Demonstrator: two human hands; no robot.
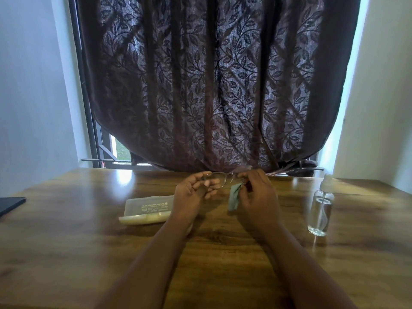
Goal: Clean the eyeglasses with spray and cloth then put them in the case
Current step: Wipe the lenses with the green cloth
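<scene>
Both hands grip thin metal-framed eyeglasses above the wooden bench: left hand pinches one lens rim, right hand (slightly blurred) pinches a pale green cloth.

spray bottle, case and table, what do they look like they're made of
Spray bottle: clear plastic or glass, can't tell which; the dip tube shows through.
Case: pale translucent plastic, looks rigid, dark print on the lid.
Table: wood or wood-look laminate, glossy; grain shows and window light reflects.
</scene>
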